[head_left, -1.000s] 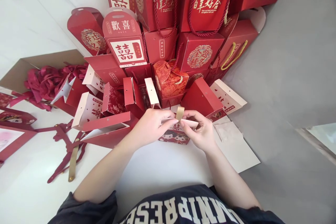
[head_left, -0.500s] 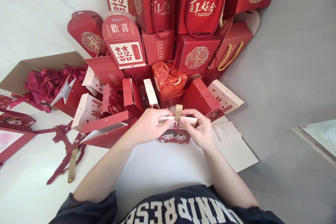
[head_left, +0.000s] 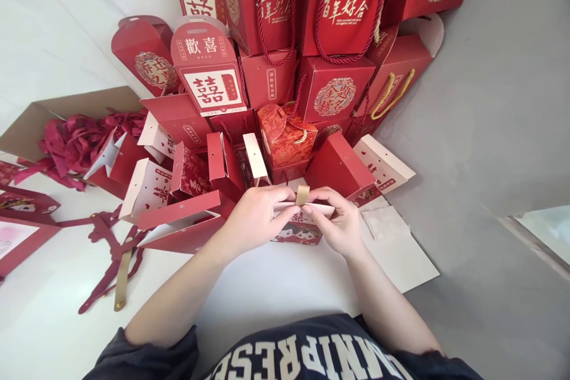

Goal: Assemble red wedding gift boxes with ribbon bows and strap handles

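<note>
A small red-and-white gift box (head_left: 297, 234) with two cartoon figures on its front stands upright before me. A short gold strap (head_left: 303, 194) loops over its pale top edge. From the left, my left hand (head_left: 258, 217) pinches that edge and the strap's base between thumb and fingers. My right hand (head_left: 341, 221) grips the same edge from the right, its thumb tip at the foot of the strap. The fingers behind the top edge are partly hidden, and so is whatever fastens the strap.
Several open-topped red gift boxes (head_left: 180, 222) crowd the left and back. Stacked red boxes with rope handles (head_left: 345, 9) rise behind. At left lie dark red straps (head_left: 100, 285), a gold strap (head_left: 122, 279) and a carton (head_left: 84, 98) of red ribbon. Flat white card (head_left: 401, 249) lies right.
The gold strap's loop sits slightly lower and looks wider. My left thumb and fingers have shifted a little right, closer to the strap. The box stays in place.
</note>
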`<state>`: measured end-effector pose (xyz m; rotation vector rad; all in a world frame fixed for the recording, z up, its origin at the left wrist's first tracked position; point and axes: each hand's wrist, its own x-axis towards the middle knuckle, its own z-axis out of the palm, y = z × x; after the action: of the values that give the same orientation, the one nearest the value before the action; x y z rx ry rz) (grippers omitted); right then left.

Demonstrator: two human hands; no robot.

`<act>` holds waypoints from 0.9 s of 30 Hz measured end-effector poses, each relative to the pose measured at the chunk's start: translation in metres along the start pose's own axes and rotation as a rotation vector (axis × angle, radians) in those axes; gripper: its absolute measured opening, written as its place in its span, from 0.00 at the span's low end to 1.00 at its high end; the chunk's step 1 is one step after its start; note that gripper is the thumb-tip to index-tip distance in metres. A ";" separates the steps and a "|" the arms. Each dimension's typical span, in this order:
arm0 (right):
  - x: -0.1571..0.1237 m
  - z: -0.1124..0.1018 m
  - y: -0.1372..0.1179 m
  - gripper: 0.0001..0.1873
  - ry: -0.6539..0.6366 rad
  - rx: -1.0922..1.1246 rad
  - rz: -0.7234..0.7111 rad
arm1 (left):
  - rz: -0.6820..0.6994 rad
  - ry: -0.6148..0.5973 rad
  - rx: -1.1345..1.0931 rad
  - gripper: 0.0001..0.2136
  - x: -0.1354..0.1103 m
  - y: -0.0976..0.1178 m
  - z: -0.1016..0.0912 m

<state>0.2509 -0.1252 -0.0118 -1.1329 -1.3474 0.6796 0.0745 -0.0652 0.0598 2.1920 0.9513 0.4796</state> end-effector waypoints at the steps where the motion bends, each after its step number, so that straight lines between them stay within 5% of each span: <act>1: 0.000 0.000 0.000 0.06 0.002 0.010 0.009 | -0.002 0.006 0.017 0.09 0.000 -0.001 0.001; 10: 0.002 -0.003 0.000 0.08 -0.007 0.047 0.014 | 0.032 -0.031 0.033 0.11 0.001 -0.003 -0.004; 19: -0.004 0.000 0.005 0.10 -0.016 0.118 0.046 | -0.084 -0.039 0.015 0.11 -0.002 0.003 -0.011; 27: -0.002 0.002 0.003 0.06 -0.017 0.067 -0.146 | -0.103 -0.045 -0.166 0.11 -0.002 0.002 -0.006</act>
<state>0.2494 -0.1260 -0.0156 -0.9665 -1.3972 0.6245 0.0708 -0.0647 0.0652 1.9873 0.9602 0.4423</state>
